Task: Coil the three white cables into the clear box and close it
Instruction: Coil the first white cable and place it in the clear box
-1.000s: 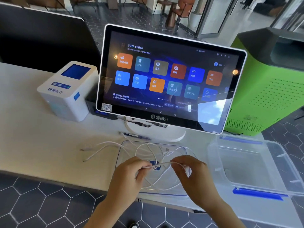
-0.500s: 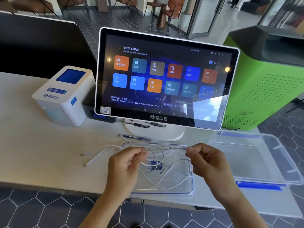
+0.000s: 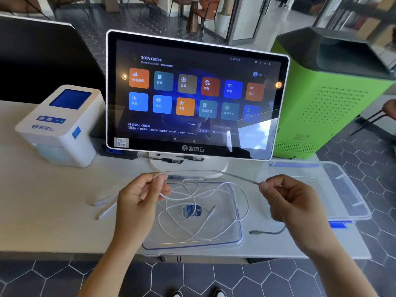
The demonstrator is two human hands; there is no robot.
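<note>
A white cable [image 3: 211,174] is stretched between my two hands above the table. My left hand [image 3: 137,200] pinches one part of it, and my right hand [image 3: 287,198] pinches its end. More of the white cables [image 3: 205,213] lie in a loose tangle on a clear lid with a blue rim [image 3: 236,243] below my hands. Two cable ends [image 3: 102,207] stick out onto the table left of my left hand. The clear box [image 3: 342,189] with a blue clip stands open at the right.
A touchscreen terminal [image 3: 192,97] stands just behind the cables, a white receipt printer [image 3: 62,125] to its left. A green machine [image 3: 334,93] is at the back right. A dark plug on a short lead [image 3: 257,232] lies near the table's front edge.
My hands have moved apart and risen, drawing one cable out of the tangle into a long stretched span. The view has shifted closer to the table.
</note>
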